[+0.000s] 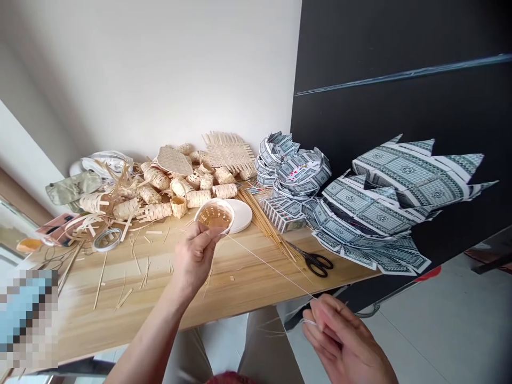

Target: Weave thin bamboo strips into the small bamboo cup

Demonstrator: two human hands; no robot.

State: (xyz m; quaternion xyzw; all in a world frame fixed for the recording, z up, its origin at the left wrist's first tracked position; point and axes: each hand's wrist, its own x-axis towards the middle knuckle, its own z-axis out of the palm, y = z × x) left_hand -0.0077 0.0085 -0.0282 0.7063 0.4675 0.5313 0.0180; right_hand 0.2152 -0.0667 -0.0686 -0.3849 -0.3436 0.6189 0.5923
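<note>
My left hand pinches the rim of a small woven basket, its opening tilted toward me above the table. A thin white thread stretches taut from the basket's rim down to my right hand. The right fingers are closed on the thread, and a loop of it shows at the fingers. Whether they also hold a needle is hidden. Just behind the basket lies a white oval disc.
On the wooden table are several woven strip rolls, a tape roll, scattered strips, thin sticks and black scissors. Folded playing-card bowls crowd the right side. A wall rises behind.
</note>
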